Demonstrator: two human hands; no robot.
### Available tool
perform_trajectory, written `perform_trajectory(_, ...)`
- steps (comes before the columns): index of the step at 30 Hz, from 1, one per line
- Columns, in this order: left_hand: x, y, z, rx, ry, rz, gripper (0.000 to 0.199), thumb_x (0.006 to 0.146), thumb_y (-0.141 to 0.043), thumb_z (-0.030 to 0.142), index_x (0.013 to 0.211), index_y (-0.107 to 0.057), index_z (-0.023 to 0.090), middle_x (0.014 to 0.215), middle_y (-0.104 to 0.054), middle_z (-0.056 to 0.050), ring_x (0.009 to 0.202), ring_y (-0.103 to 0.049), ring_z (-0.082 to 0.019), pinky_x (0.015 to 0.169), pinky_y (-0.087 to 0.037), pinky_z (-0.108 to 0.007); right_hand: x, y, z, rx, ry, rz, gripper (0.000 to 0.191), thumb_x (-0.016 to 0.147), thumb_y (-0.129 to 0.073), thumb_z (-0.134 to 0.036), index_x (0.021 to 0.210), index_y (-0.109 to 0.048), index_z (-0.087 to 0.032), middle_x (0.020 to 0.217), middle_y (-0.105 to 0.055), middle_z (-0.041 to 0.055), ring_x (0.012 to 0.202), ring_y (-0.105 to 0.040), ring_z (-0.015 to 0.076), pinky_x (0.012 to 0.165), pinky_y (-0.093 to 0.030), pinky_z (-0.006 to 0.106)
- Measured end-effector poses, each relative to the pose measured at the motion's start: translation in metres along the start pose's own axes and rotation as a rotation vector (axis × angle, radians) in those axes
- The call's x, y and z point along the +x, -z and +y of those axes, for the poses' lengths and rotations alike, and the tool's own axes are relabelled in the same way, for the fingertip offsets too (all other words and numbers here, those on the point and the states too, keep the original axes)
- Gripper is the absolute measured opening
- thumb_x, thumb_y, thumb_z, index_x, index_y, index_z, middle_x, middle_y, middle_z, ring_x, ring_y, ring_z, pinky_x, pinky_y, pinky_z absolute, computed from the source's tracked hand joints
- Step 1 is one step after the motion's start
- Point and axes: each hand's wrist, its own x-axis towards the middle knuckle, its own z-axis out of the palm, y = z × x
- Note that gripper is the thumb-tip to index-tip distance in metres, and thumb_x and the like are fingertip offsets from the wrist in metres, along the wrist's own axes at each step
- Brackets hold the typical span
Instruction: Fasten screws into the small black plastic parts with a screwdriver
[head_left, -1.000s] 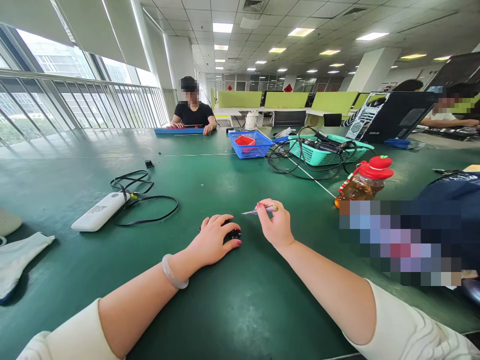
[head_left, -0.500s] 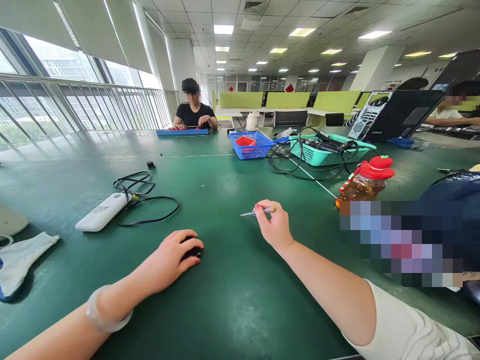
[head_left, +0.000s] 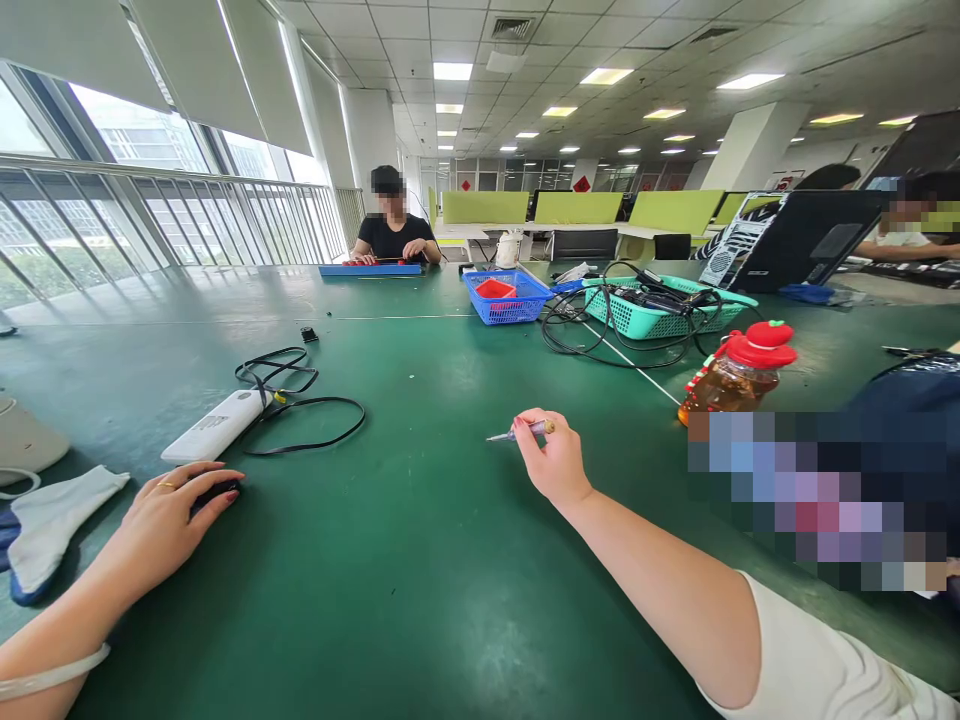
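My left hand (head_left: 169, 515) is at the left of the green table, with its fingers curled round a black computer mouse (head_left: 219, 488). Most of the mouse is hidden under the palm and fingers. Over the middle of the table, my right hand (head_left: 553, 460) grips a small screwdriver (head_left: 517, 433) between thumb and fingers. Its thin metal shaft points left, and the handle is translucent purple with a yellowish end. Just beyond my left hand lies a white power bank (head_left: 217, 428) with a black cable (head_left: 330, 443) looped beside it.
A white and blue glove (head_left: 56, 525) lies at the left edge. Further back stand a blue basket (head_left: 510, 308) with a red tray in it and a green basket (head_left: 652, 322) of black cables. A red-capped bottle (head_left: 731, 385) is at the right. Across the table sits a person (head_left: 394, 235).
My left hand has moved left with the mouse, from the table's middle to beside the power bank. My right hand still holds the screwdriver in nearly the same place. The view has shifted slightly.
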Motion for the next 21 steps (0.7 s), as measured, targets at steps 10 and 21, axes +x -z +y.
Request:
perform_trajectory(10, -0.006, 0.035, 0.022, -0.167, 0.453, 0.035, 0.057, 0.089, -0.029, 0.052, 0.126, -0.060, 0.021, 0.076, -0.067, -0.004, 0.064, -0.060, -0.021, 0.058, -0.044, -0.028, -0.001, 0.000, 0.001, -0.007, -0.006, -0.005, 0.030, 0.093, -0.044, -0.035, 0.071, -0.061, -0.022, 0.065, -0.065, 0.0021, 0.067, -0.060, 0.0182, 0.071, -0.047, 0.031)
perform_trajectory(21, -0.009, 0.036, 0.019, -0.161, 0.568, 0.022, 0.055, 0.093, -0.025, 0.051, 0.126, -0.061, 0.027, 0.083, -0.068, -0.005, 0.069, -0.059, -0.021, 0.058, -0.042, -0.027, 0.000, 0.001, 0.001, -0.009, -0.012, -0.009, 0.029, 0.092, -0.045, -0.035, 0.070, -0.060, -0.023, 0.066, -0.065, 0.0017, 0.066, -0.060, 0.0180, 0.070, -0.047, 0.031)
